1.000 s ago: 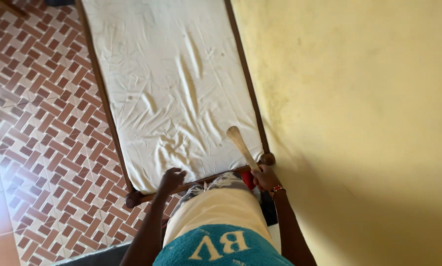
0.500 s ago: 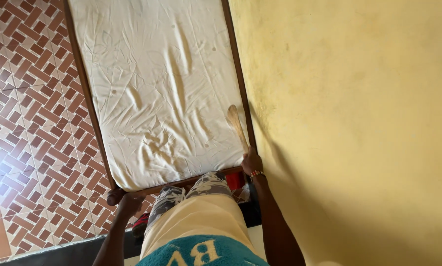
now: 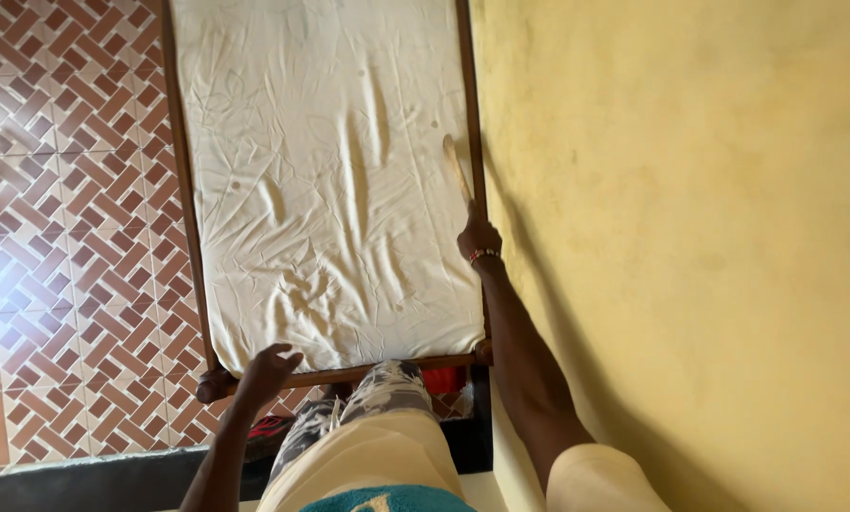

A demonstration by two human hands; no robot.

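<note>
A narrow bed with a wrinkled cream sheet point(image 3: 321, 190) lies lengthwise ahead of me in a dark wooden frame point(image 3: 186, 218). My right hand point(image 3: 479, 237), with a beaded band at the wrist, reaches along the bed's right edge next to the wall and grips a light wooden stick point(image 3: 456, 169) that points up along the sheet. My left hand point(image 3: 266, 370) rests with curled fingers on the near end of the frame at the sheet's bottom left corner.
A yellow wall point(image 3: 690, 237) runs tight against the bed's right side. Brown and white patterned floor tiles point(image 3: 74, 237) spread on the left. My leg in patterned trousers point(image 3: 368, 398) stands at the foot of the bed, with something red point(image 3: 444, 379) beside it.
My right hand has slid forward along the right edge with the stick. The left hand stays at the near end of the frame. The view has shifted over the bed.
</note>
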